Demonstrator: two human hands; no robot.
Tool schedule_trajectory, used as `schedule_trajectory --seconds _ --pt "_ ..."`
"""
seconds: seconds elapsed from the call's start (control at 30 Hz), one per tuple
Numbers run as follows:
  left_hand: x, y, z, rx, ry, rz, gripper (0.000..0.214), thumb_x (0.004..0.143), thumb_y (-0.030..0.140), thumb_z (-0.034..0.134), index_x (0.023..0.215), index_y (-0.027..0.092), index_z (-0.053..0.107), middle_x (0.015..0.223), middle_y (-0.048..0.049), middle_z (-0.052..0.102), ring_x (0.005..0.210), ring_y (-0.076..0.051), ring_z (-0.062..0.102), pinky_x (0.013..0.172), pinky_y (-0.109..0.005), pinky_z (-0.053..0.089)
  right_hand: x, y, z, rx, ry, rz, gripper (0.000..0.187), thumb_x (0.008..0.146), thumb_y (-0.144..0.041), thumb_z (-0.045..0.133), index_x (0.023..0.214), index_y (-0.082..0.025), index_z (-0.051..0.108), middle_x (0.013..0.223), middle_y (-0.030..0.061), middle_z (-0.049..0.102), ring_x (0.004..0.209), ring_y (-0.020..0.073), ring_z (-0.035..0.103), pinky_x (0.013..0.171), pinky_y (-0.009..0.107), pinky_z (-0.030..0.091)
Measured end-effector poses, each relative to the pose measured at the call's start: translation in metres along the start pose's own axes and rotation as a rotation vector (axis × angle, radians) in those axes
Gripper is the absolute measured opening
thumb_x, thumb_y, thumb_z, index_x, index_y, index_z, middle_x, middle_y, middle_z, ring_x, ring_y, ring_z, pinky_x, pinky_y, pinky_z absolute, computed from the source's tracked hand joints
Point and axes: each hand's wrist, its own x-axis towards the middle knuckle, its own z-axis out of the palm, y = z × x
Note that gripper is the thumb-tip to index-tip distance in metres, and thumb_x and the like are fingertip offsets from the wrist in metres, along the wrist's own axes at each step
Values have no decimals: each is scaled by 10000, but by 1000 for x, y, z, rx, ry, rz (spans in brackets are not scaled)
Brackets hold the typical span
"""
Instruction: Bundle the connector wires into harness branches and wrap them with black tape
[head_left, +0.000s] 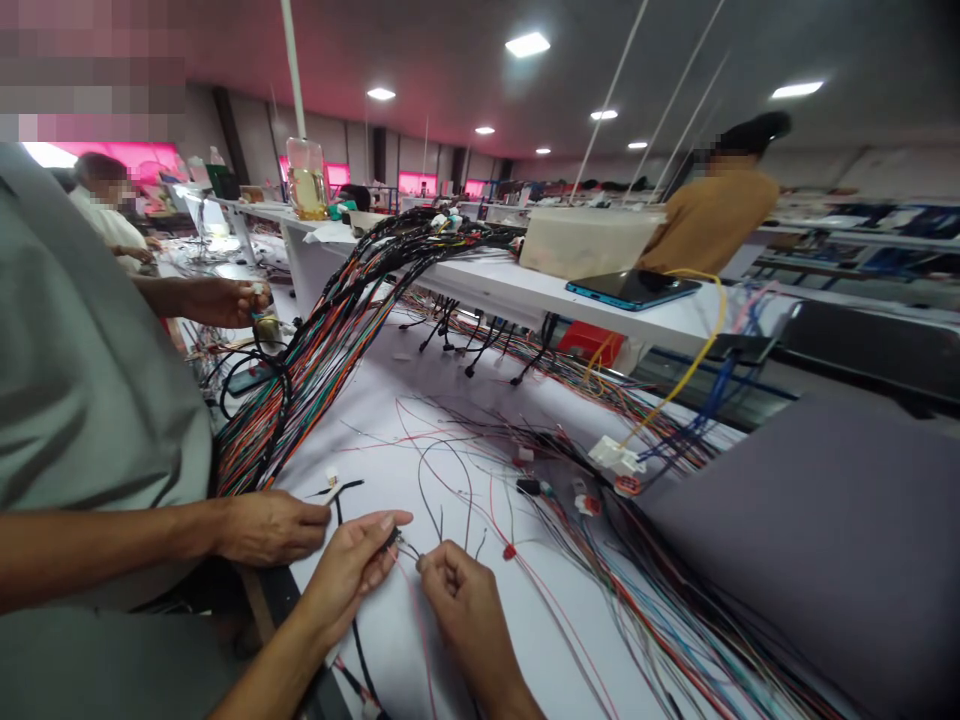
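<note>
Left hand [346, 572]: fingers closed, pinching a thin black wire [391, 538] near its end. Right hand [466, 600]: fingers closed, fingertips [429, 559] pinching a fine dark wire [409, 549]. The two hands are close together, just above a white work surface [360, 445]. I cannot tell whether the two wires are joined.

Loose red, black, green and blue wires [600, 560] fan across the surface to the right, ending in small white and red connectors [616, 455]. A thick multicoloured wiring harness [322, 360] drapes from a raised white shelf [480, 285] down to the surface on the left.

A co-worker in a grey-green shirt [90, 350] stands at left. Their nearer hand [270, 528] is just beside a short black wire with a small white terminal [331, 480]; contact is unclear. Their farther hand [217, 302] is raised, holding something too small to tell.

On the shelf: a translucent plastic tub [589, 242] and a teal smartphone [634, 290]. A large grey padded sheet [795, 550] covers the right side. A person in a mustard top [712, 222] stands beyond the shelf.
</note>
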Motion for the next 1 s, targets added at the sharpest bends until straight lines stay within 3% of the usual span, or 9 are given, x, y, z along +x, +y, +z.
schedule_trajectory --seconds 0.1,0.23,0.33,0.53,0.63,0.9,1.0 --pt "-1 -1 1 112 -13 59 387 769 442 659 984 122 685 471 43 466 396 -34 277 399 -176 122 0 3 1 110 -22 62 295 812 -392 530 610 -192 457 502 -66 370 443 78 321 416 206 239" --pt "0 -7 2 160 -79 38 413 769 483 637 961 121 681 441 52 446 378 -38 248 403 -193 115 2 8 4 194 -88 139 327 798 -469 536 626 -198 474 467 -75 380 392 78 322 392 209 245" --pt "4 -15 2 178 -93 48 422 759 502 636 924 116 685 429 53 445 366 -38 242 397 -200 110 1 10 6 115 -50 60 331 821 -451 507 613 -195 476 494 -59 411 448 94 377 438 211 291" --pt "7 -21 3 131 -82 59 393 779 494 614 880 120 677 426 57 426 364 -40 219 394 -209 94 -6 15 13 -302 124 -189 223 907 -294 407 750 -201 535 628 -10 552 552 128 507 540 224 346" --pt "5 -20 4 135 -100 66 381 775 492 620 842 121 677 421 61 402 371 -43 213 398 -213 97 -9 21 17 -392 168 -251 250 922 -264 354 732 -208 506 624 -2 545 544 137 519 537 231 345" --pt "-1 -23 5 232 -114 95 372 816 461 588 833 100 674 432 50 416 372 -40 235 404 -217 93 -12 20 21 -270 159 -182 245 936 -307 378 749 -201 495 618 -18 530 541 119 486 526 214 348" --pt "-2 -28 5 56 -84 51 344 780 442 641 808 100 664 424 63 398 374 -31 215 404 -196 105 -12 13 20 -244 128 -177 255 929 -312 399 721 -199 494 590 -26 526 520 114 480 507 211 344"
